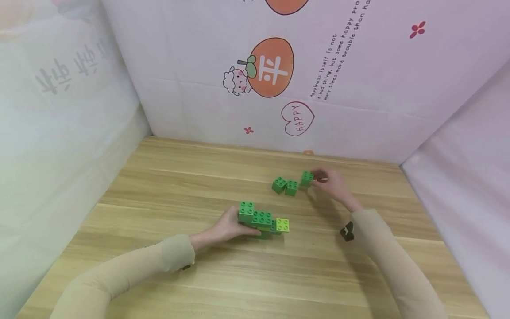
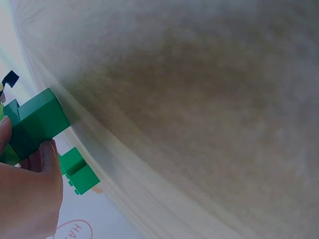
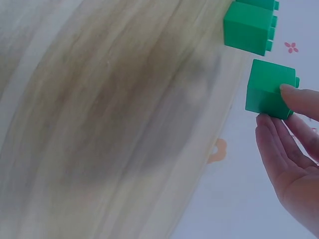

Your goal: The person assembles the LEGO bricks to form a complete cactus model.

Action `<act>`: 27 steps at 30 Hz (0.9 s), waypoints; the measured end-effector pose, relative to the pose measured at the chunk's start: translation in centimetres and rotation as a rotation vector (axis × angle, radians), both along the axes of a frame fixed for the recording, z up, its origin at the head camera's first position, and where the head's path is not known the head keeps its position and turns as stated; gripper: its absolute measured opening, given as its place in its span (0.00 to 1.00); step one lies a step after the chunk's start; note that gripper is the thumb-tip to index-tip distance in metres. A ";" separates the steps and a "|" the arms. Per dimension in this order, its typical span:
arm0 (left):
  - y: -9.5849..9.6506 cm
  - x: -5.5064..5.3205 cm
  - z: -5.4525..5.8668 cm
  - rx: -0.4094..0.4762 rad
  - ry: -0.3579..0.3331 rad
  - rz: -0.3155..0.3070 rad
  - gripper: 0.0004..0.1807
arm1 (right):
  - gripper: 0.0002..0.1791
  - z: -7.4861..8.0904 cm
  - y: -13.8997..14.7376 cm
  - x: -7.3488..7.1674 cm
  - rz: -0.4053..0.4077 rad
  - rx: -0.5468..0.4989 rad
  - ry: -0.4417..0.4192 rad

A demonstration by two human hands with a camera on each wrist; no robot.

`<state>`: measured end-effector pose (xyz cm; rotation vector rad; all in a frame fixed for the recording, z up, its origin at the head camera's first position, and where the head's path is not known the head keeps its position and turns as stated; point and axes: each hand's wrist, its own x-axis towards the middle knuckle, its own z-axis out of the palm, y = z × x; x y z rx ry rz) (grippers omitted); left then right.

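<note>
In the head view, the left hand (image 1: 229, 226) holds a built piece of toy blocks (image 1: 262, 218), its thumb along the near side, over the wooden desk (image 1: 239, 283). The piece has a green four-stud block (image 1: 246, 211) at its left end, a six-stud green one in the middle and a yellow-green block (image 1: 282, 225) at its right end. Farther back and to the right, the right hand (image 1: 332, 184) has a narrow grip on a single green block (image 1: 307, 178); whether that block touches the desk, I cannot tell. Just left of it, two loose green blocks (image 1: 291, 188) sit side by side on the desk. Beige sleeves (image 1: 392, 261) cover both arms, and a printed white cloth (image 1: 191, 79) stands behind the desk, with a heart (image 1: 298, 118) reading "HAPPY".

In the left wrist view, the built piece is partly cut off by the picture's left edge, the left hand's grip closed about it. Green blocks show beyond the fingers.

In the right wrist view, the thumb (image 3: 299, 101) and fingertips pinch the single block on different faces, its studs facing right. The loose blocks are near it, at the upper edge.
</note>
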<state>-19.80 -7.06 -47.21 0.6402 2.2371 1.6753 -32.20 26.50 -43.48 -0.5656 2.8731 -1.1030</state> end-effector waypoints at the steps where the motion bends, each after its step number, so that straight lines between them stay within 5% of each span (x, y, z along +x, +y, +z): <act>1: 0.0 0.0 0.0 -0.002 0.002 0.000 0.26 | 0.20 0.2 0.1 0.2 -0.002 0.004 0.004; 16: 0.0 0.0 -0.1 -0.008 0.000 0.003 0.26 | 0.20 2.5 -0.9 4.2 0.021 0.025 0.009; 27: -0.1 0.0 0.1 0.003 -0.003 -0.011 0.26 | 0.18 3.4 -2.6 7.1 0.103 -0.031 0.091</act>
